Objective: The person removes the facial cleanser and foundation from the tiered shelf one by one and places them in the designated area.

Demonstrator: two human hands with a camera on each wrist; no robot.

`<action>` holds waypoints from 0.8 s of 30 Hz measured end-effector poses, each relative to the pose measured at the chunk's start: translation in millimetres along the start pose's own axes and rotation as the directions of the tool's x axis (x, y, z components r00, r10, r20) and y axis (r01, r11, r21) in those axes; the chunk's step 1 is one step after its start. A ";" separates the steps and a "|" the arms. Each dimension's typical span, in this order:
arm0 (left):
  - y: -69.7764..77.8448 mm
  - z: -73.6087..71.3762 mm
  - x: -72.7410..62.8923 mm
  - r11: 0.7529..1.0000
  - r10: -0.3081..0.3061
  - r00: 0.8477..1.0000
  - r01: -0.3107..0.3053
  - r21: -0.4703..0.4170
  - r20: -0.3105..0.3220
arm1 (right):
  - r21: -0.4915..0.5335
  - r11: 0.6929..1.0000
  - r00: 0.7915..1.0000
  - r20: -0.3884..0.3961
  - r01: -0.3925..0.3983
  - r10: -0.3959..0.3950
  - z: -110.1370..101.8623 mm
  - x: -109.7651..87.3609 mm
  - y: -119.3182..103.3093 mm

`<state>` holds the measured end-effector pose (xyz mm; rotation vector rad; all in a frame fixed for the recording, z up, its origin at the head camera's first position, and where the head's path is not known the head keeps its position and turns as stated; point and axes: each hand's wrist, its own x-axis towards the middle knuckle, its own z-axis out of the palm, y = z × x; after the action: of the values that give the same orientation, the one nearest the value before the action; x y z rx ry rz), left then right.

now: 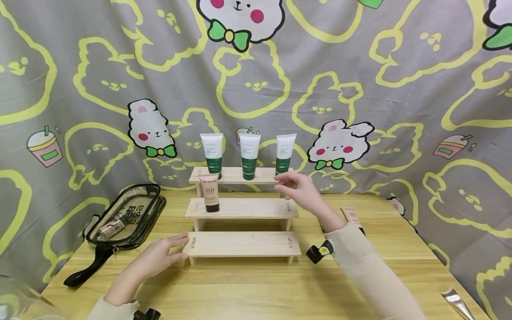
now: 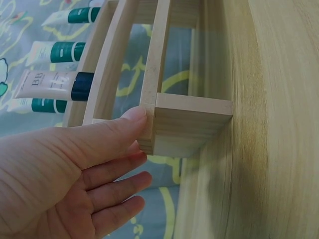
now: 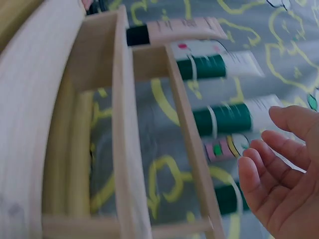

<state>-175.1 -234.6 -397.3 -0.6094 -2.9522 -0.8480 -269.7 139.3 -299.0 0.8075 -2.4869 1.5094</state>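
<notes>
A three-step wooden display stand (image 1: 244,243) stands on the table. My left hand (image 1: 158,257) is at the left end of its lowest step, thumb tip (image 2: 134,113) against the board's corner and the other fingers relaxed. Three white and green tubes (image 1: 249,156) stand upright in a row on the top step. On the middle step, toward the left, stands a pink BB cream tube (image 1: 211,194) with a black cap. My right hand (image 1: 300,190) hovers by the top step's right end, just below the rightmost green tube (image 1: 285,153), fingers loosely bent around nothing.
A clear pouch (image 1: 128,218) with black trim lies at the left, a small tube inside. Behind my right forearm is another BB tube (image 1: 351,216). A shiny silver item (image 1: 456,302) lies near the right edge. Patterned fabric (image 1: 256,89) hangs behind the table.
</notes>
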 end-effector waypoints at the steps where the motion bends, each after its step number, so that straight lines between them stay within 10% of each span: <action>1: 0.1 0.0 0.0 1.000 0.001 1.000 -0.001 -0.001 0.000 | 0.012 1.000 1.000 0.010 -0.002 0.002 5.8 2.4 -0.6; 24: -4.0 1.0 0.5 1.000 0.019 1.000 -0.019 -0.006 -0.001 | 0.176 0.981 0.989 0.133 -0.086 0.063 106.7 40.4 -8.3</action>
<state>-177.0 -237.1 -400.1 -0.6356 -2.9393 -0.8557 -282.3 30.0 -330.4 0.8732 -2.5216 1.7857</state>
